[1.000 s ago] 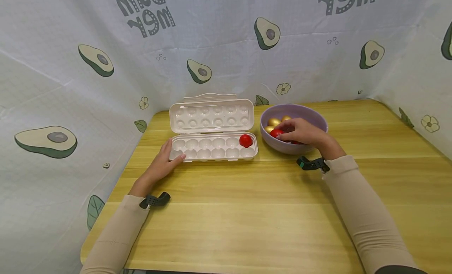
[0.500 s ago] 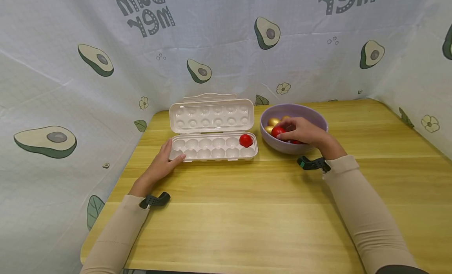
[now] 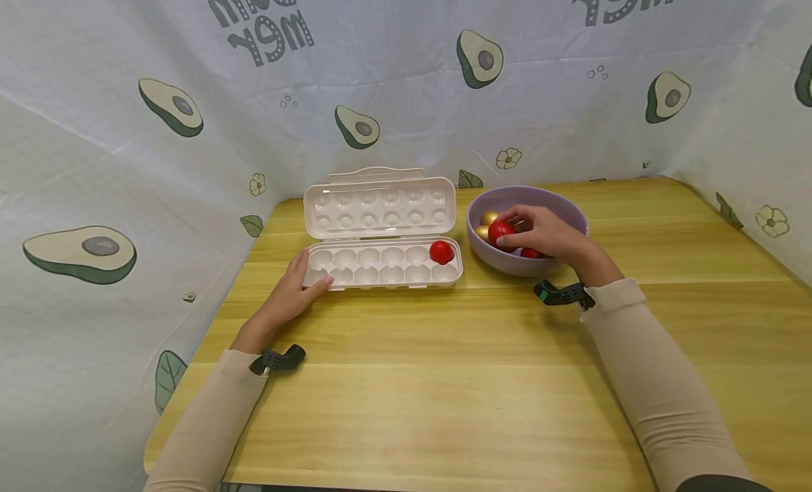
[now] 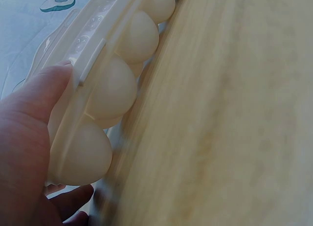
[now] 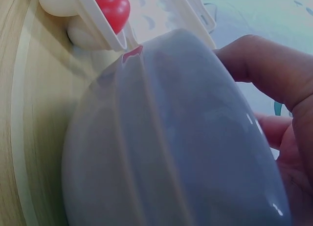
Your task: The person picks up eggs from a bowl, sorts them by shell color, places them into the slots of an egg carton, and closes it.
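Note:
My left hand [image 3: 292, 289] grips the left end of an open plastic egg box [image 3: 380, 286]; in the left wrist view its thumb [image 4: 41, 91] lies over the rim and the fingertips [image 4: 73, 201] come round underneath. One red egg [image 3: 441, 252] sits in the back row at the box's right end. Over the lilac bowl [image 3: 523, 267], my right hand [image 3: 545, 231] pinches another red egg [image 3: 500, 232] between thumb and fingers. Gold eggs [image 3: 488, 218] and a further red egg [image 3: 531, 253] lie in the bowl, partly covered by that hand.
The box's lid [image 3: 380, 220] is folded back towards the wall cloth [image 3: 406, 69], which is printed with avocados. Box and bowl stand side by side near the far edge of the wooden table [image 3: 406, 407].
The red egg in my right hand has risen slightly out of the bowl, with more of the red egg below it now showing. My left hand and the box stay put.

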`<control>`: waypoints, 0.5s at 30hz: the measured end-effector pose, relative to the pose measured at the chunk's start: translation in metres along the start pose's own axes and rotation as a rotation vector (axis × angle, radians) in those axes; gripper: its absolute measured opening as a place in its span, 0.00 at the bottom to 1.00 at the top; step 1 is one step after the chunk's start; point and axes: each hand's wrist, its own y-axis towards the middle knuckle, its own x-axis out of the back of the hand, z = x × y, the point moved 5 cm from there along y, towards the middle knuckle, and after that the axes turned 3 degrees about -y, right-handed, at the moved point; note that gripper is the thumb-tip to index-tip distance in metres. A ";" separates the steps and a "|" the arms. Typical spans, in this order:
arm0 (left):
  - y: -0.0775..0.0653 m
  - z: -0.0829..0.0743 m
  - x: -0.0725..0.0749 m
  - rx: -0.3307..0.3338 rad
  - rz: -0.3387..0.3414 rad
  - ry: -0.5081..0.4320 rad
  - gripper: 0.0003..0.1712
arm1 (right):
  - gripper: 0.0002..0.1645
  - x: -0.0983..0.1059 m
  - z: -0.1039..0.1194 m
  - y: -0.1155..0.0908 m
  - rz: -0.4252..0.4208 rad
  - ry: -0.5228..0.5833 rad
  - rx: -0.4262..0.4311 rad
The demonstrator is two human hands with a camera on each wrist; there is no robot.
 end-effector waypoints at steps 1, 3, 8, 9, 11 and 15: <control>0.000 0.000 0.000 0.000 0.000 0.001 0.53 | 0.23 0.000 0.001 0.000 -0.003 -0.003 -0.004; 0.000 -0.001 0.000 -0.005 -0.003 0.003 0.52 | 0.23 0.001 0.005 -0.002 -0.010 -0.005 -0.013; 0.000 -0.001 0.001 -0.006 -0.004 0.009 0.52 | 0.22 0.002 0.024 -0.009 -0.022 0.035 -0.010; 0.000 -0.001 0.001 -0.004 -0.003 0.010 0.52 | 0.22 0.002 0.026 -0.010 -0.026 0.043 -0.007; 0.000 -0.001 0.000 -0.002 -0.003 0.011 0.52 | 0.22 0.003 0.025 -0.009 -0.037 0.049 -0.011; 0.000 0.000 0.000 0.004 -0.001 0.010 0.52 | 0.26 0.003 0.015 -0.004 -0.061 0.032 -0.020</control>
